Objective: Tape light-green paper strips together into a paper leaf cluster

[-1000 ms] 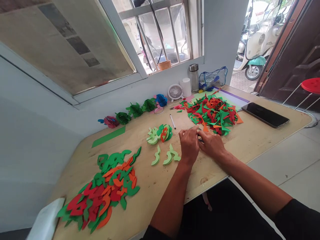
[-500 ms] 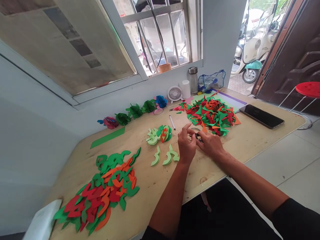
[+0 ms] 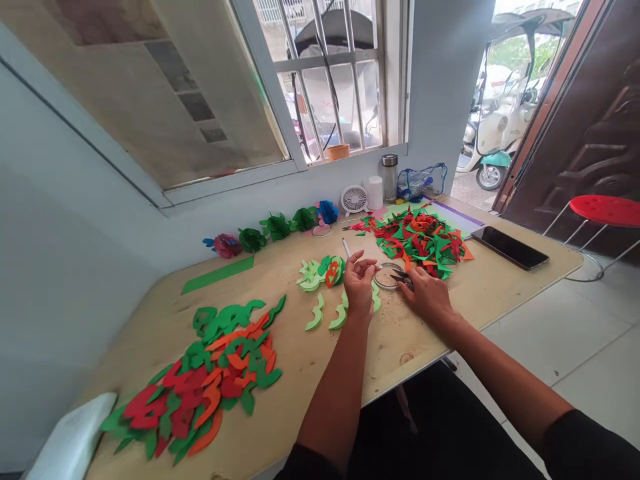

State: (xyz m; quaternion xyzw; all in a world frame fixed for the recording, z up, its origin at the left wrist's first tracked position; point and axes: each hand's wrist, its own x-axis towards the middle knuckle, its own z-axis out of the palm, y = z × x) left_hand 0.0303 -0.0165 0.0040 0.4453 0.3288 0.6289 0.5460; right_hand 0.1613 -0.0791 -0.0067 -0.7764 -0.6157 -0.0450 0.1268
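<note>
My right hand (image 3: 427, 292) is closed around small dark pliers (image 3: 401, 275). Their pointed jaws stand apart and point left, while the handles are mostly hidden in my palm. Beneath the jaws, a thin wire ring (image 3: 379, 285) lies on the table. Just left of it, my left hand (image 3: 359, 283) is raised with curled fingers, thumb and forefinger pinched together; whatever is between them is too small to make out. Light green curved paper pieces (image 3: 315, 313) lie beside and partly behind my left wrist. Farther back is a small stack of layered paper shapes (image 3: 310, 275).
Cut paper scraps (image 3: 425, 237) are heaped beyond my right hand, near a phone (image 3: 510, 247). Red, orange and green cutouts (image 3: 200, 387) cover the table's left. Along the wall stand paper flowers (image 3: 277, 227), a small fan (image 3: 355, 199) and a bottle (image 3: 389, 173).
My hands have drawn apart from each other. The pliers' jaws and the wire ring show more clearly between them. The camera view has tilted up slightly.
</note>
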